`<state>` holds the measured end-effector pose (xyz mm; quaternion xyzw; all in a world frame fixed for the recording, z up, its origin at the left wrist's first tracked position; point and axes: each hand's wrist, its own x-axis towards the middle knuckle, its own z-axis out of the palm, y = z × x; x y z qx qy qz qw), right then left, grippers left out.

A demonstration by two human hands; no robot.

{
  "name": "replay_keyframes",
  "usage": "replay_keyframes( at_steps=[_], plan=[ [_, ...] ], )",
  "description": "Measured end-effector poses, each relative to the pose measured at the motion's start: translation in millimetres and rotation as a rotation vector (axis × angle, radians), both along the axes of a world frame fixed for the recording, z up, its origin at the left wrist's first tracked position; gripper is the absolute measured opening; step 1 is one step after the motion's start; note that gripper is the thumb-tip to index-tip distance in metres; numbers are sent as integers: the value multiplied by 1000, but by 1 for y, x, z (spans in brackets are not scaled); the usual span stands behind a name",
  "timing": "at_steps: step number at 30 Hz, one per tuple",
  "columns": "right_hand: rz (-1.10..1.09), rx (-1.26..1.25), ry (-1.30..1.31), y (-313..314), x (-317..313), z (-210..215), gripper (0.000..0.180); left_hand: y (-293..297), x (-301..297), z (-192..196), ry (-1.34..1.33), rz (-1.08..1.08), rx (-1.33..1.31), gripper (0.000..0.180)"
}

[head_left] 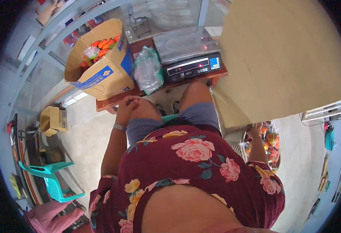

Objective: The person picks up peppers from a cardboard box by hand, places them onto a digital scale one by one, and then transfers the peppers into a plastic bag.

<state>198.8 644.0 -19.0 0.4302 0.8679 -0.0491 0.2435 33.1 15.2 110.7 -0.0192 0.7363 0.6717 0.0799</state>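
My left hand (129, 105) rests by my left knee with its fingers loosely bent and apart, holding nothing. Down at my right side, my right hand (254, 131) reaches to a round basket (241, 144) beside my hip. Clear bags of red and orange peppers (272, 141) fill this basket. A cardboard sheet overhangs the hand's fingertips, so what they grip, if anything, is hidden. Ahead on a low red-brown table (141, 94) stand an open carton (107, 79) of red-orange peppers (104, 46), a stack of clear plastic bags (148, 72) and a digital scale (192, 52).
The large brown cardboard sheet (283, 58) blocks the upper right. On the left are a small open carton (54, 121) and a teal plastic chair (53, 178), with another person's pink-clothed legs (52, 217) near it. Behind the table stands a glass-panelled frame (54, 58).
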Motion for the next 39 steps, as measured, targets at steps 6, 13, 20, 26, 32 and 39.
replay_keyframes(
  at_steps=[6,13,20,26,32,39],
  plan=[
    [510,68,161,22,23,-48,54,-24,-24,32,195,92,13,12],
    [445,-56,47,-30,8,-22,51,-126,-128,143,588,296,-251,21],
    [464,-196,-83,-59,-6,3,48,-202,-268,142,241,172,-997,30],
    [570,-350,-73,-116,-68,66,46,-154,-334,95,130,-274,-1418,37],
    [871,-293,807,-218,-198,109,44,-144,-357,47,126,-380,-1235,51],
    [1184,-63,595,-298,-235,74,44,-159,-363,57,72,-195,-1299,51]
  ],
)
